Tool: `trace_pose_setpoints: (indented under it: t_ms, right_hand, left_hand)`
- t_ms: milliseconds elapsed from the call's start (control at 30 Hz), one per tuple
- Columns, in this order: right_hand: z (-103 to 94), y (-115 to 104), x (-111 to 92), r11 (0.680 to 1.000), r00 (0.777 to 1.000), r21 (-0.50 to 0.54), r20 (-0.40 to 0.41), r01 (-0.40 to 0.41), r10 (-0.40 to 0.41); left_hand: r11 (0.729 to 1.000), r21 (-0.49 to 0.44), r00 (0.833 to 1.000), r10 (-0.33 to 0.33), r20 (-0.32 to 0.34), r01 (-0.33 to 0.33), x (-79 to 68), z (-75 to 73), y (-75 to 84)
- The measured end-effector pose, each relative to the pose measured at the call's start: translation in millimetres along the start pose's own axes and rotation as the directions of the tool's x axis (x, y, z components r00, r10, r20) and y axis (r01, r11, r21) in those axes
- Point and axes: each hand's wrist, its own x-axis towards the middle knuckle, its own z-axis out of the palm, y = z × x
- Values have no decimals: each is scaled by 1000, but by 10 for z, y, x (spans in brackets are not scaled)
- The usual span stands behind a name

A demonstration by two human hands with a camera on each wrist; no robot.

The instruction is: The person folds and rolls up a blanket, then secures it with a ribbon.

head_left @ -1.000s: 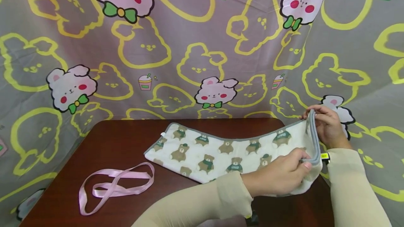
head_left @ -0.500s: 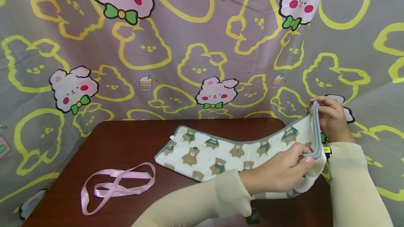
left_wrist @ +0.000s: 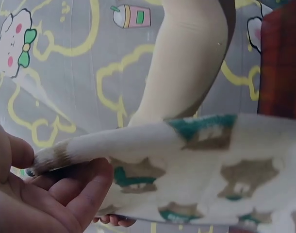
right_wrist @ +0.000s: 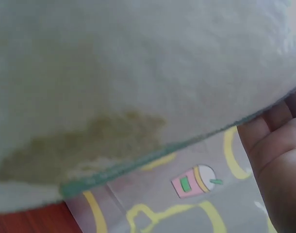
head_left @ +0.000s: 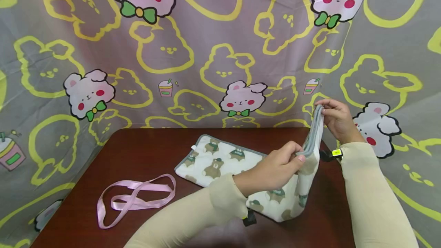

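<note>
A white towel (head_left: 220, 163) printed with brown bears, edged in grey, lies partly on the table; its right end is raised off the tabletop. My left hand (head_left: 272, 169) pinches the near corner of that raised end between thumb and fingers. At the far corner, my right hand (head_left: 339, 119) grips the grey edge, higher than the left. The raised end shows layered edges and stands steeply. In the left wrist view, the left hand (left_wrist: 56, 194) has thumb and fingers around the towel's edge. The towel fills most of the right wrist view, with the right hand (right_wrist: 281, 150) at its border.
A looped pink ribbon (head_left: 134, 198) lies on the dark red-brown table (head_left: 144, 148), left of the towel. Behind the table hangs a grey curtain (head_left: 193, 64) printed with rabbits and yellow outlines.
Both hands have carried the towel's right end leftward, and it now stands more upright over the part lying flat. The whole head view has shifted slightly. The ribbon lies as before.
</note>
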Motion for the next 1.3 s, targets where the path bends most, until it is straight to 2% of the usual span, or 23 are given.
trace_pose_setpoints:
  t_ms: [133,300,533,700,833,1033,1133,1300]
  right_hand:
    - [91,111,101,999,999,-24,-26,-40,39]
    - [167,221,193,994,995,-53,1,-99,99]
    - [255,375,334,980,978,-33,61,-198,199]
    - [373,524,417,963,965,-78,44,-256,260]
    - [490,640,499,929,948,-192,-15,-316,319]
    - [685,798,638,839,930,-409,-84,-359,357]
    - [782,881,704,803,924,-467,-92,-370,371]
    - [940,1090,776,764,910,-509,-103,-395,402]
  left_hand:
    - [1000,-5,1000,16,-12,-16,-59,-156,-83]
    - [997,63,998,42,-56,-38,-142,-370,-177]
    - [977,211,995,35,-89,-15,-273,-670,-246]
    - [964,260,994,-18,-107,46,-363,-841,-315]
    - [955,280,991,-60,-122,92,-437,-969,-352]
    - [951,267,982,-120,-143,155,-560,-1159,-387]
    - [941,289,978,-135,-159,177,-625,-1244,-432]
    - [924,318,970,-158,-187,212,-751,-1362,-578]
